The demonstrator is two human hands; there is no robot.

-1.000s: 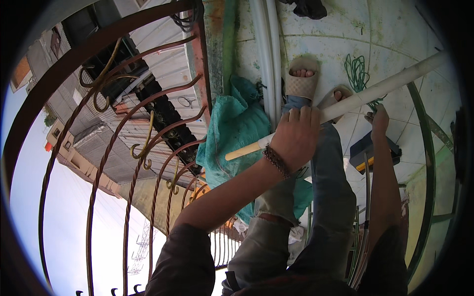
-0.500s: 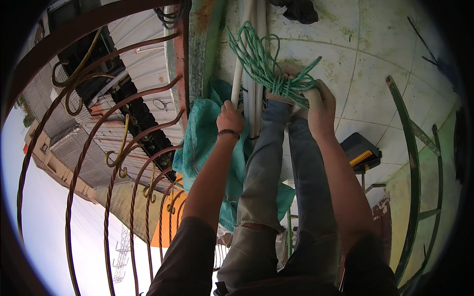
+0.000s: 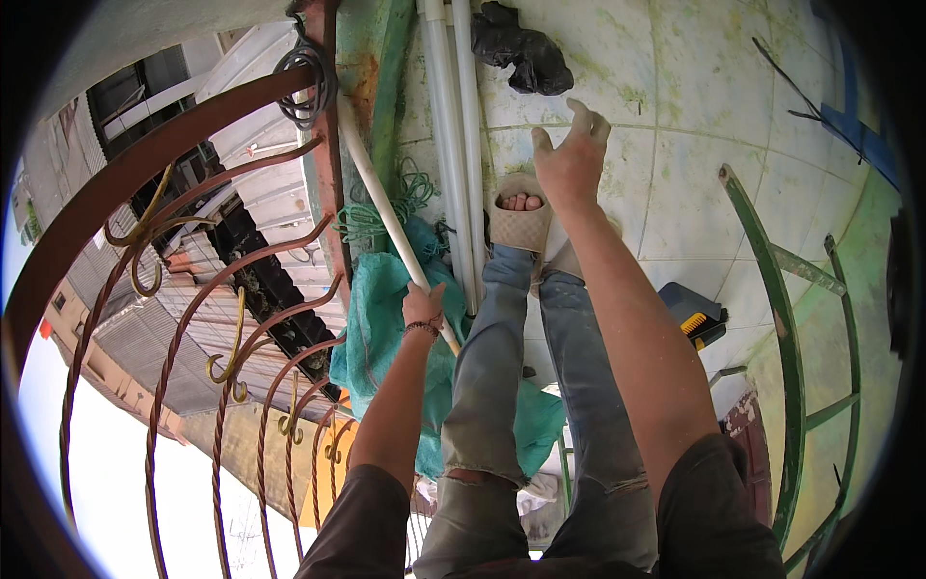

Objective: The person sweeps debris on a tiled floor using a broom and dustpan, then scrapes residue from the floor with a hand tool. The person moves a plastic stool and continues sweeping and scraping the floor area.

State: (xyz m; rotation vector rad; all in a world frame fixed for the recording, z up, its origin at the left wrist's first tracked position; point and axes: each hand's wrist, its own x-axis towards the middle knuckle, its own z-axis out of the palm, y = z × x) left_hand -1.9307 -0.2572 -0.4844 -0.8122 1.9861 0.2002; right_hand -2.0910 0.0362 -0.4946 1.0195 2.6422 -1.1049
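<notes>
My left hand [image 3: 422, 305] is closed round a pale, slim pole [image 3: 378, 188] that slants up to the left toward the railing. Below and around that hand spreads a teal woven sack [image 3: 371, 323]. Bundled green rope [image 3: 415, 186] lies by the wall's green edge, partly behind the pole. My right hand [image 3: 573, 159] reaches forward over the tiles with its fingers apart and nothing in them. The closest thing ahead of it is a crumpled black plastic bag [image 3: 526, 58] on the floor.
Long whitish tubes [image 3: 446, 145] lie left of my slippered foot [image 3: 519, 224]. A brown metal railing [image 3: 159, 386] curves along the left, with a coiled dark cable [image 3: 304, 87]. To the right are a dustpan with a yellow brush [image 3: 694, 318], a green metal frame [image 3: 786, 318] and a blue object [image 3: 863, 135].
My right hand has let go of the green rope, which now lies at the left near the railing. That hand has moved forward and opened. The pole has tilted left in my left hand.
</notes>
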